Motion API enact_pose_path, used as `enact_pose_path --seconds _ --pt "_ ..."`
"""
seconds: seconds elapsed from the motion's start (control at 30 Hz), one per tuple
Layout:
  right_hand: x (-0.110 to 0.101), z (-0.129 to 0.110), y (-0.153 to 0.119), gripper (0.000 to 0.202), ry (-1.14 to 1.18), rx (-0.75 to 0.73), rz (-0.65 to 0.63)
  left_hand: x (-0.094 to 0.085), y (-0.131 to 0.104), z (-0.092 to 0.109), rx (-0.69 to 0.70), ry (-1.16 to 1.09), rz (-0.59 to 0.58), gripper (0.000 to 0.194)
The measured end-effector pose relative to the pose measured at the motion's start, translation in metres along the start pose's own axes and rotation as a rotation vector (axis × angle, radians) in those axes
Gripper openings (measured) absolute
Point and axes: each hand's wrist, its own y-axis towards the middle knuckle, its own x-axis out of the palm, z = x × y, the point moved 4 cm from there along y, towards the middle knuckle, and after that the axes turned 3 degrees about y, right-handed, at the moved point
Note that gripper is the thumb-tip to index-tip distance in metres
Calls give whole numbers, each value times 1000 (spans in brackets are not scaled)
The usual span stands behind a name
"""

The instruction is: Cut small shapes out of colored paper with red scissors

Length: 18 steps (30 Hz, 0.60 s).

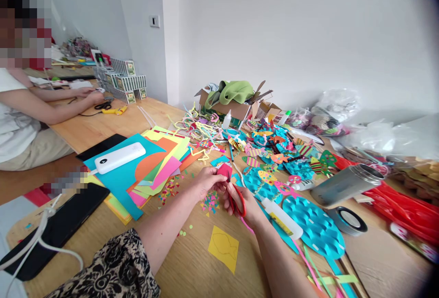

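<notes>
Near the middle of the table, my left hand (207,181) pinches a small red piece of paper (225,170). My right hand (240,203) is closed round the red-handled scissors (236,201), whose blades point at the red paper. Below both hands lie small colored paper scraps (210,203). A yellow paper with a fish outline drawn on it (223,248) rests flat nearer to me. To the right of my right hand lies a white glue bottle (283,219) on its side.
Colored sheets (130,165) with a white power bank (120,157) lie left. Blue paper shapes (313,224), a metal bottle (346,183) and tape roll (350,220) lie right. Behind stands a cardboard box (226,108). A person's hands (92,96) are at far left.
</notes>
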Motion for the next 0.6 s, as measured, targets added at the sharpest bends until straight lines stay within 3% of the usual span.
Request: enact_pose_path --seconds 0.6 --pt "1 -4 -1 59 -33 -13 16 0 0 -1 -24 12 -14 22"
